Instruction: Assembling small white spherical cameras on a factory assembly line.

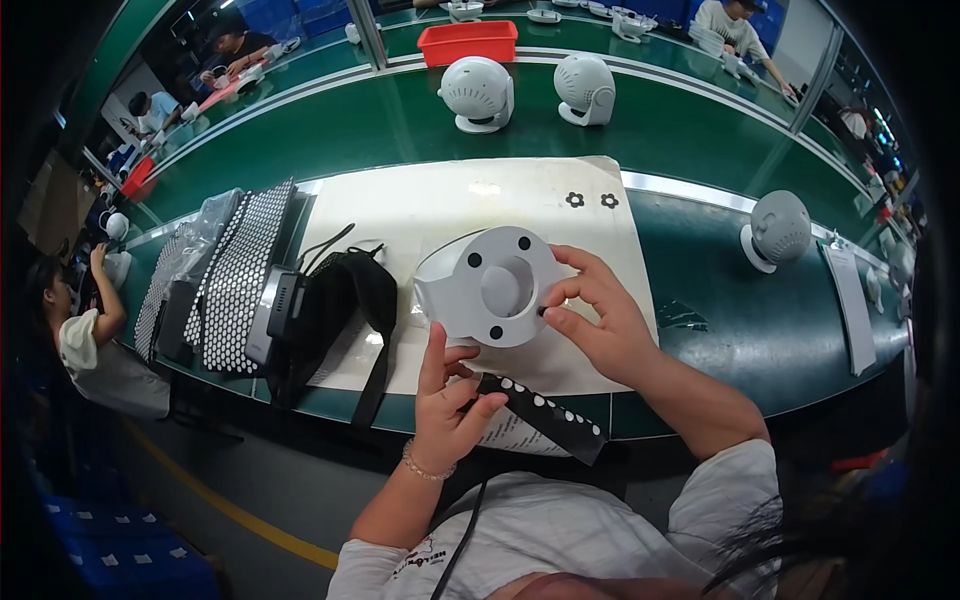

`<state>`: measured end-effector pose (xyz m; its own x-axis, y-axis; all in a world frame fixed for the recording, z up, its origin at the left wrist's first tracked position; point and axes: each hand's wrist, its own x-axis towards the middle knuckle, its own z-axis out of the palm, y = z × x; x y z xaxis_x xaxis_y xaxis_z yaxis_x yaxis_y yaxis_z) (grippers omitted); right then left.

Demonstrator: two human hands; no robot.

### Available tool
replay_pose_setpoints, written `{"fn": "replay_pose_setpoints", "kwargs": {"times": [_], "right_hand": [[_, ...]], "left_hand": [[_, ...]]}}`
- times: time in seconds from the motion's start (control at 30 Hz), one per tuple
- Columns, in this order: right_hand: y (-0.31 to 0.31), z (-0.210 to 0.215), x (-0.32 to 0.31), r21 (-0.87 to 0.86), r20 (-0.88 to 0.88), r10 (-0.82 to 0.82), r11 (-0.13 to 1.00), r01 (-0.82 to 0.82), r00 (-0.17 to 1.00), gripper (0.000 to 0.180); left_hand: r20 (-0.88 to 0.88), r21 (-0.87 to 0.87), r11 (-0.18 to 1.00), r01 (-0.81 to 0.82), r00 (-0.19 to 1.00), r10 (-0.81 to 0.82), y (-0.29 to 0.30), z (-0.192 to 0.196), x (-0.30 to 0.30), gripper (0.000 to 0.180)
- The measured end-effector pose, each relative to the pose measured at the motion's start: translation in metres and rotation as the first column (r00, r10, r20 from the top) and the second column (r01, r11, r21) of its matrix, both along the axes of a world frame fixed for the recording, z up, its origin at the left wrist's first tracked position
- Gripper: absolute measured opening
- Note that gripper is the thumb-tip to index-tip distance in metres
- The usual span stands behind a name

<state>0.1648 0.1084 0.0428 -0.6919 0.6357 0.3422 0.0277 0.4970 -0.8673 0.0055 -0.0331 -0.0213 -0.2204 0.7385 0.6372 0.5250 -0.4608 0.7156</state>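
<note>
A white round base of a small fan-like device faces up over the pale mat, with black round foot pads on its ring and a round recess in the middle. My right hand is closed at the ring's right edge, thumb and fingers around a small black foot pad against the base. Below the base, my left hand pinches a black adhesive strip with a row of white round spots. Its raised index finger touches or nears the base's lower left edge.
Two white fan-like devices stand beyond the mat, before a red bin. Another white device is at right. Dotted sheets and a black strapped bag lie left. Other people work around.
</note>
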Motion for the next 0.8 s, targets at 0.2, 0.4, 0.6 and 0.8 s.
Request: {"fn": "replay_pose_setpoints", "kwargs": {"times": [0.2, 0.4, 0.6, 0.8], "right_hand": [[0.0, -0.007, 0.01, 0.332, 0.056, -0.063, 0.942, 0.041, 0.996, 0.015], [-0.003, -0.009, 0.014, 0.75, 0.066, -0.172, 0.658, 0.065, 0.983, 0.025], [-0.002, -0.007, -0.008, -0.668, -0.169, 0.076, 0.724, -0.171, 0.983, 0.037], [0.009, 0.01, 0.048, -0.679, -0.346, -0.087, 0.71, -0.185, 0.934, 0.029]], "left_hand": [[-0.028, -0.041, 0.999, -0.03, 0.999, 0.029, 0.002, 0.0, 0.003, 0.022], [-0.055, -0.066, 0.996, -0.061, 0.997, 0.057, 0.001, -0.001, 0.002, 0.023], [0.021, -0.011, 1.0, 0.008, 1.0, -0.008, 0.002, 0.0, 0.005, 0.026], [-0.03, -0.074, 0.996, -0.045, 0.999, 0.043, -0.001, 0.005, 0.004, 0.026]]}}
